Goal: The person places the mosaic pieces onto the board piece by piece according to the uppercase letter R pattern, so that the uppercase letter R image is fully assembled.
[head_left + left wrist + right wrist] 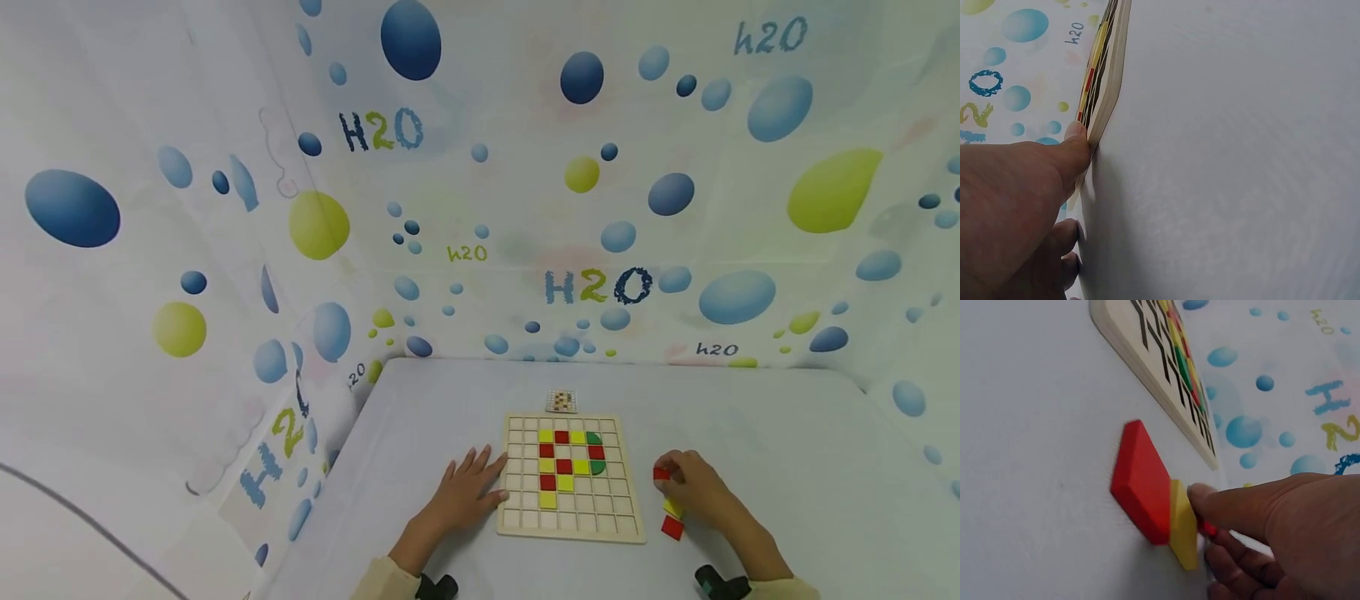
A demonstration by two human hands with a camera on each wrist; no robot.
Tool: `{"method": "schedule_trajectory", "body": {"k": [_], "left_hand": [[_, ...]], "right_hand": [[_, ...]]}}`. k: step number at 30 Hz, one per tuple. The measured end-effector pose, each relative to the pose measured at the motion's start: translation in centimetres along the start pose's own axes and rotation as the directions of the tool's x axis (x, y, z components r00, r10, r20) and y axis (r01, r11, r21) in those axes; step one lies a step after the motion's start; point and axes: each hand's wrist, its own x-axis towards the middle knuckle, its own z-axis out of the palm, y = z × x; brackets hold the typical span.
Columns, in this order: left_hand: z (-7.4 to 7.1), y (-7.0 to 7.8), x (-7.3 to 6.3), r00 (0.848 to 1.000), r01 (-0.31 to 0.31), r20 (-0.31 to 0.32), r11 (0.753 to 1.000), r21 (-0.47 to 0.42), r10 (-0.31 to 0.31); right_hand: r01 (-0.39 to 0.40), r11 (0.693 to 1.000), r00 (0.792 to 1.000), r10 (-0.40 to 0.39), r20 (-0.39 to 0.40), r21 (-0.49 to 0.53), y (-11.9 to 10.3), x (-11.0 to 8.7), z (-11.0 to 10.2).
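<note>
A wooden grid board lies on the table, with red, yellow and green tiles set in several of its squares. My left hand has its fingers spread, and its thumb and a fingertip touch the board's left edge. To the right of the board, my right hand pinches a red square tile between thumb and fingers. Just below that hand lie a yellow tile, partly covered by it, and another red tile. In the right wrist view the loose red tile lies nearest the camera.
A small pattern card lies behind the board's far edge. The white tabletop meets a printed backdrop with blue and green dots. Dark straps sit at the wrists.
</note>
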Motion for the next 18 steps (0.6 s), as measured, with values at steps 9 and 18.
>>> {"method": "schedule_trajectory", "body": {"k": [9,18], "left_hand": [[0.0,-0.1,-0.1,1.000,-0.006,-0.006,1.000,-0.005,0.006],[-0.1,0.0,-0.1,1.000,0.000,-0.002,1.000,-0.009,0.000]], "right_hand": [[0.087,0.995,0.995,-0.084,-0.047,0.044,-3.3,0.0,3.0],[0.195,0.981,0.981,-0.194,-0.020,0.000,-7.0,-0.6,6.7]]}}
